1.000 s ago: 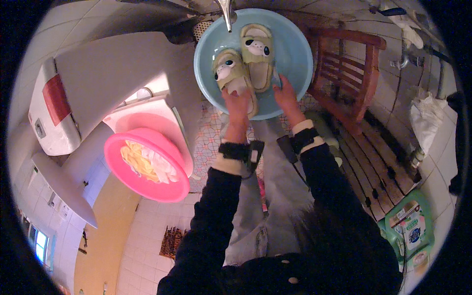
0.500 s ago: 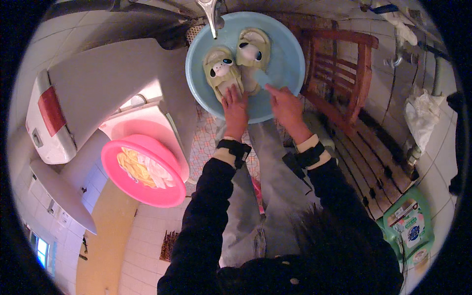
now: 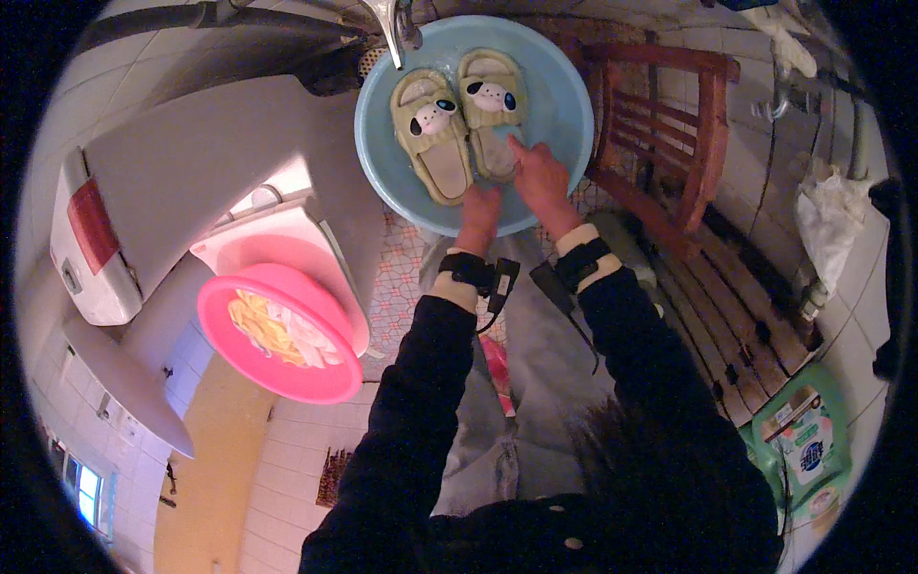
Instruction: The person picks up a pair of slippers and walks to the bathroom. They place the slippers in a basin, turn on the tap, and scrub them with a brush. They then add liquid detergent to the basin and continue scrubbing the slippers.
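Observation:
A pair of pale green slippers with white puppy faces on the straps lies in a light blue basin (image 3: 566,115). The left slipper (image 3: 445,172) shows its whole insole. On the right slipper (image 3: 492,158), my right hand (image 3: 543,184) presses a small light blue brush (image 3: 513,136) against the insole; its bristles are hidden. My left hand (image 3: 480,212) is at the heel end of the right slipper, fingers curled against its edge and partly hidden. Both wrists carry black straps.
A metal tap (image 3: 387,29) hangs over the basin's far left rim. To the right stands a dark red wooden chair (image 3: 703,143). At left, a pink basin (image 3: 220,330) holds yellow and pale cloth. A green container (image 3: 798,440) sits at lower right.
My left hand has slid off the left slipper's insole to the right slipper's heel, its fingers now curled. My right hand has moved slightly left and up with the brush.

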`<state>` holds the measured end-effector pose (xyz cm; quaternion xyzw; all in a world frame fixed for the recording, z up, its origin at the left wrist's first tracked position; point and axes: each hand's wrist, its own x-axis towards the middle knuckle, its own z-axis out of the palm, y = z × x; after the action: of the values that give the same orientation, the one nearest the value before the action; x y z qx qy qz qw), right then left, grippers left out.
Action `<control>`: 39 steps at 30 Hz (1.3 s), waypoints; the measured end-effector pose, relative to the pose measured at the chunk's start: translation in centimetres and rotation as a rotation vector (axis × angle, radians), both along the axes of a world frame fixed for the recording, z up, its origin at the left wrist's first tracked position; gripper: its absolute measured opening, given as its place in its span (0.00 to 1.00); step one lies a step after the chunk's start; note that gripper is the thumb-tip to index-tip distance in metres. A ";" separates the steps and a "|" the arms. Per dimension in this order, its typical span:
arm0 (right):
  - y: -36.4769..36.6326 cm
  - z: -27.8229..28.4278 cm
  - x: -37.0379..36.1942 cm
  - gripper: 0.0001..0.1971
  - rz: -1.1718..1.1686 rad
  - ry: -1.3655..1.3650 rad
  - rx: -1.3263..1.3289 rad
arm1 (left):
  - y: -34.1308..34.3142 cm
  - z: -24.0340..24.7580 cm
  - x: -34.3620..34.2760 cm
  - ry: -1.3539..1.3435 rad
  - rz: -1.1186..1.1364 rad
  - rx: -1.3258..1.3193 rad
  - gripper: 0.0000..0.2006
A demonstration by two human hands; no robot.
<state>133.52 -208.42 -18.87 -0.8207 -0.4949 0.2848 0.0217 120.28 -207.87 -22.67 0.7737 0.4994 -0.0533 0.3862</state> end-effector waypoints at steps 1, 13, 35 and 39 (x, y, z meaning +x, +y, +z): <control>0.0 0.1 0.0 0.20 0.017 -0.027 0.068 | 0.2 -0.4 0.3 0.021 -0.190 0.047 0.13; -5.9 3.4 0.3 0.21 0.064 0.202 -0.021 | -1.1 -1.8 -0.4 -0.478 0.579 -0.524 0.09; -1.2 4.7 -1.1 0.18 -0.113 0.210 0.019 | -0.5 2.7 -0.2 -0.911 1.437 -1.040 0.06; -5.0 6.9 -3.0 0.18 -0.069 0.294 -0.104 | -0.4 1.7 -0.7 -0.923 1.398 -1.113 0.12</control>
<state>130.52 -213.41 -11.99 -0.7866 -0.4427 0.4260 0.0611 119.54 -208.29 -20.96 -0.0389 0.5470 0.2648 0.7932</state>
